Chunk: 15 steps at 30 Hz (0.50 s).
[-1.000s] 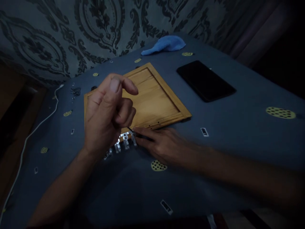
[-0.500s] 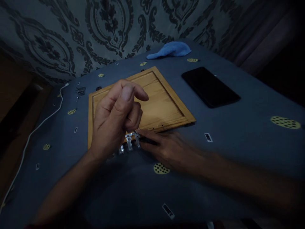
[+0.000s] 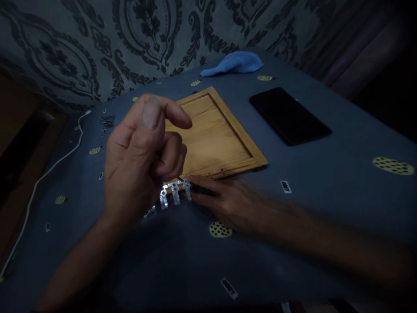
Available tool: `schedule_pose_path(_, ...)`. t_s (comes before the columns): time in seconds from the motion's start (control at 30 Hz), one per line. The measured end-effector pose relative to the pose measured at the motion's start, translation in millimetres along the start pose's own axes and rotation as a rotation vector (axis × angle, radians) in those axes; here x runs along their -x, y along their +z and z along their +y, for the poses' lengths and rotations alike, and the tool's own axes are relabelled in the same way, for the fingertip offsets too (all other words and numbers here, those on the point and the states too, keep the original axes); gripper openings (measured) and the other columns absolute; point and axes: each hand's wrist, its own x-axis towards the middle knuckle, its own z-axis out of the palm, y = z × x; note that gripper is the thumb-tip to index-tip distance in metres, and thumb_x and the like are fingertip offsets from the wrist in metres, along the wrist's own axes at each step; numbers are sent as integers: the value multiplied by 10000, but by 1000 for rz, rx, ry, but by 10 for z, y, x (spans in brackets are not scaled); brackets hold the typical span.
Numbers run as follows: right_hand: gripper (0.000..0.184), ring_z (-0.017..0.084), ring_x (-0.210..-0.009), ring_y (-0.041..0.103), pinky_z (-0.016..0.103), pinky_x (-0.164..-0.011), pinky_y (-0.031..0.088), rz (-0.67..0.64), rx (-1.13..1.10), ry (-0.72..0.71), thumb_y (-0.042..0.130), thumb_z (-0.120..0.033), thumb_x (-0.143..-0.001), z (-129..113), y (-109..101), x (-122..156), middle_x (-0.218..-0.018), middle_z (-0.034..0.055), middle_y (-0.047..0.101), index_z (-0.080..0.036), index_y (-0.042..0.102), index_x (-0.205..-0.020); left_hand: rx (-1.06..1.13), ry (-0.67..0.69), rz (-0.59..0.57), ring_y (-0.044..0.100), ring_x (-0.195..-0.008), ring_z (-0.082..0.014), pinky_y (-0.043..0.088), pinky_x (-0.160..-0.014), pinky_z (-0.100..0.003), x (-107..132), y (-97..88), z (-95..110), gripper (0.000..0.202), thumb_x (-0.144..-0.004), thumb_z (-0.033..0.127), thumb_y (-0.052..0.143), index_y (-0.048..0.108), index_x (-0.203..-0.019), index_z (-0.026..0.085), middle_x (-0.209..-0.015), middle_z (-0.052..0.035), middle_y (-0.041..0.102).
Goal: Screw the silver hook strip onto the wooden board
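Note:
My left hand (image 3: 143, 143) is curled into a loose fist above the near edge of a framed wooden panel (image 3: 211, 130). A thin dark shaft (image 3: 180, 178) of a tool comes out below the fist and slants to a silver metal hook (image 3: 186, 188); the tool's handle is hidden in the fist. My right hand (image 3: 228, 198) lies low at the panel's near edge, its fingertips gripping the rightmost hook. Several similar hooks, such as the middle hook (image 3: 176, 193), hang in a row over that edge. My left hand covers the panel's left part.
A black tablet-like slab (image 3: 289, 115) lies right of the panel. A blue cloth (image 3: 236, 64) is at the back by the patterned wall. On the left are a white cable (image 3: 57, 163) and small metal pieces (image 3: 107, 121). A dark patterned cover (image 3: 260, 269) lies under everything.
My left hand has shifted left and slightly up in view, baring more of the hooks and the tool's shaft. The right hand stays at the same hook.

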Motion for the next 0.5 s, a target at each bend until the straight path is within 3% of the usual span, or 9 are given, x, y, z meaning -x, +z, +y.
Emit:
schedule_pose_path(0.2,468,278,-911,762,419,-695,636,-21,-34,0,564,-33,-865,7,6,-13,-1517,147,568,-209,701,-1277,6,-27,-48,186,-338,-77,203,-344,-249,2,-15,15,249,-1003,402,604,614,-806,249,-466,81,216)
schedule_pose_path(0.5,422,239,-879,754,381,-696,626,-22,-61,0,585,-47,-886,17,0,-13,-1532,147,552,-208,700,-1259,21,-50,-54,216,-328,-66,233,-347,-228,8,14,-32,279,-972,446,660,613,-807,227,-438,96,232)
